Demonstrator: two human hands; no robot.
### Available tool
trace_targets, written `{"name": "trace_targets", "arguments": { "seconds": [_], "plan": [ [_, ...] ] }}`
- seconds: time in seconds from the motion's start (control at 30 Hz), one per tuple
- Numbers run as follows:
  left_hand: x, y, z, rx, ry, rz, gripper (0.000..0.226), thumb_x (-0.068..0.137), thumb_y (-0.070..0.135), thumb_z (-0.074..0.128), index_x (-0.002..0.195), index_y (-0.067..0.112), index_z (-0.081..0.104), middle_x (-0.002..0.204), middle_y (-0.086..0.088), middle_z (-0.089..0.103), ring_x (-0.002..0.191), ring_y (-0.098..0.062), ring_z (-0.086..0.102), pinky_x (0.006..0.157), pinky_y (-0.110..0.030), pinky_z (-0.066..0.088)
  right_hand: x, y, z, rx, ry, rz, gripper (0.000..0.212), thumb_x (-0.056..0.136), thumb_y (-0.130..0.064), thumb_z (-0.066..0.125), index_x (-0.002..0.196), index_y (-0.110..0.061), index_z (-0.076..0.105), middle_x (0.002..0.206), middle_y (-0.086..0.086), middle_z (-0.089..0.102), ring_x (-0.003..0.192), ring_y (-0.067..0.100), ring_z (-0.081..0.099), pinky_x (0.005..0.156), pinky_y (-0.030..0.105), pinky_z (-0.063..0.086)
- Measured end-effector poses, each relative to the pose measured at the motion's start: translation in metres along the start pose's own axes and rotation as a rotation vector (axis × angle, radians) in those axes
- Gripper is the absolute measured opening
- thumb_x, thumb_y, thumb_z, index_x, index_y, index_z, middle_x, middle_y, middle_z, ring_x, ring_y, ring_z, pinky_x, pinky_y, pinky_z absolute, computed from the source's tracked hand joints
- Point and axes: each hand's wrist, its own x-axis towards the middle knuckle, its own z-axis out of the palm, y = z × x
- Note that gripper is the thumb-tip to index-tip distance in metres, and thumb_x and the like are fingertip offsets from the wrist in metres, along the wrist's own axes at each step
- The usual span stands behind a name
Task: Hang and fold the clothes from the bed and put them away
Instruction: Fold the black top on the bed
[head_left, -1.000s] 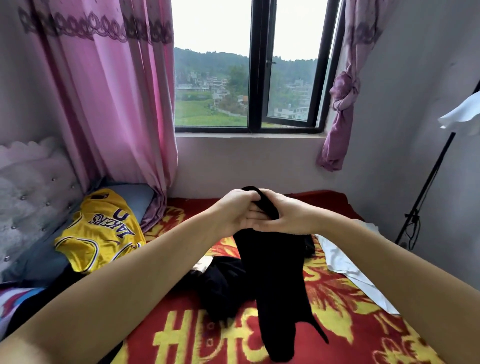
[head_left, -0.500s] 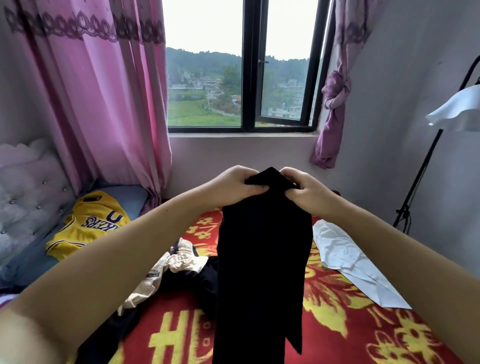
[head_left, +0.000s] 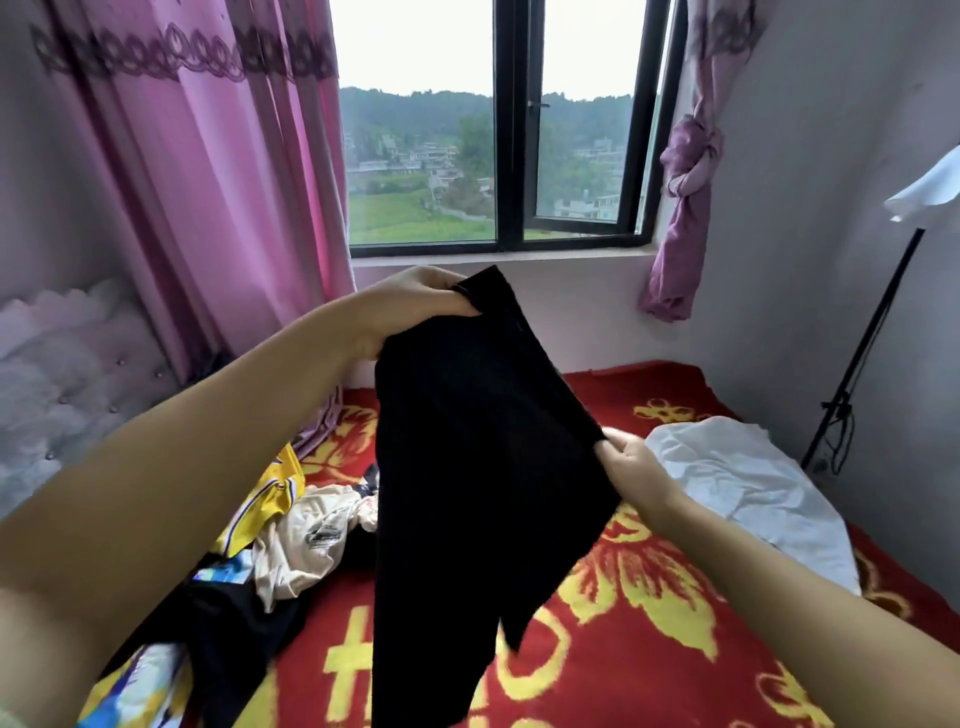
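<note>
A black garment (head_left: 467, 467) hangs in the air over the bed (head_left: 649, 649), spread between my two hands. My left hand (head_left: 415, 301) grips its upper corner, raised in front of the window sill. My right hand (head_left: 631, 467) pinches the garment's right edge, lower down and to the right. The cloth's lower end drops out of the bottom of the view. On the bed to the left lies a heap with a yellow jersey (head_left: 265, 504), a cream shirt (head_left: 306, 540) and dark clothes (head_left: 234, 634). A white garment (head_left: 753, 483) lies flat at the right.
The bed has a red blanket with yellow flowers. A padded headboard (head_left: 57, 384) is at the left, pink curtains (head_left: 208, 208) flank the window (head_left: 498, 156). A black stand (head_left: 857, 364) with a white cloth on top stands against the right wall.
My hands have moved apart: the left rose with the top corner, the right slid down and to the right along the edge. The black garment now hangs spread open and slanted.
</note>
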Motion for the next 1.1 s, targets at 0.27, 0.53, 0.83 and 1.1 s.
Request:
{"name": "trace_targets", "arguments": {
  "seconds": [0.27, 0.53, 0.83, 1.1],
  "plan": [
    [-0.008, -0.04, -0.035, -0.111, 0.012, -0.103, 0.059, 0.035, 0.057, 0.092, 0.079, 0.02, 0.078, 0.078, -0.001, 0.074, 0.064, -0.013, 0.07, 0.055, -0.021, 0.055, -0.006, -0.038, -0.051, -0.466, -0.287, -0.258, 0.013, 0.085, -0.031, 0.071, 0.095, -0.027, 0.065, 0.085, -0.01, 0.069, 0.076, -0.001, 0.064, 0.068, 0.011, 0.047],
    [0.001, -0.053, -0.034, -0.103, -0.301, -0.162, 0.048, 0.052, 0.05, 0.09, 0.081, 0.014, 0.076, 0.075, -0.002, 0.072, 0.063, -0.013, 0.069, 0.055, -0.021, 0.055, -0.024, 0.009, -0.108, -0.638, -0.667, 0.391, 0.022, 0.083, -0.018, 0.06, 0.064, -0.022, 0.049, 0.056, -0.013, 0.046, 0.049, 0.004, 0.044, 0.05, 0.015, 0.034],
    [0.105, -0.09, 0.01, 0.216, 0.225, -0.158, 0.022, 0.088, 0.032, 0.067, 0.103, 0.016, 0.071, 0.078, 0.005, 0.071, 0.063, -0.007, 0.067, 0.062, -0.017, 0.053, 0.013, 0.052, -0.173, -0.776, -0.105, 0.369, 0.022, 0.091, -0.015, 0.048, 0.089, 0.006, 0.055, 0.081, 0.029, 0.052, 0.071, 0.02, 0.046, 0.064, 0.032, 0.03],
    [0.202, -0.079, 0.052, 0.174, 0.526, 0.009, 0.01, 0.095, 0.019, 0.056, 0.092, 0.015, 0.065, 0.073, 0.004, 0.06, 0.072, -0.017, 0.056, 0.062, -0.024, 0.043, 0.055, 0.035, -0.219, -0.898, 0.48, 0.137, 0.012, 0.085, -0.007, 0.042, 0.082, -0.009, 0.053, 0.067, 0.011, 0.057, 0.061, 0.032, 0.055, 0.056, 0.035, 0.043]
  ]
}}
